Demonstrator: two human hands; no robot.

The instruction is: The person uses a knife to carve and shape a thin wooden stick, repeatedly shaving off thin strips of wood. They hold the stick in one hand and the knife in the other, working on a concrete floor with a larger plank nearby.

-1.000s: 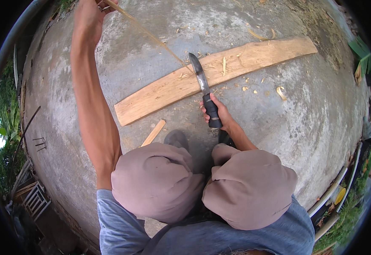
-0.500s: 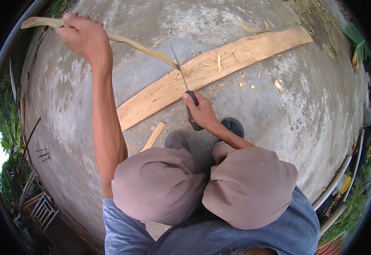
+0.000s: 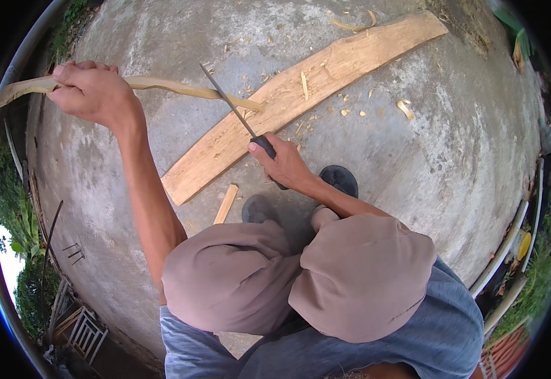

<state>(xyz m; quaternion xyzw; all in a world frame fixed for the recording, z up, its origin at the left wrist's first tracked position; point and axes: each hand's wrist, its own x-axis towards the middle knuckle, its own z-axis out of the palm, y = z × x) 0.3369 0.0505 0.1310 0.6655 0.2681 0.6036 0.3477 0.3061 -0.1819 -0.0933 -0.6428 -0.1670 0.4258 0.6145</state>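
My left hand [image 3: 92,93] grips a long thin wooden stick [image 3: 181,88] near its upper end, and the stick's lower tip rests on a pale wooden plank [image 3: 301,95] lying on the concrete. My right hand [image 3: 282,163] is closed on the black handle of a long knife [image 3: 228,101]. The blade points up and left, edge-on to the camera, and crosses the stick close to its lower tip. I am squatting, with my knees in brown trousers below the hands.
Wood shavings [image 3: 405,108] lie scattered on and around the plank. A short wooden offcut [image 3: 226,203] lies by my dark sandals [image 3: 338,180]. The round concrete slab [image 3: 414,189] drops off at its rim to grass, pipes and a wooden frame.
My left hand has lowered the stick, tilting it flatter and to the left. The knife has turned from flat on the plank to edge-on, and now crosses the stick near its tip.
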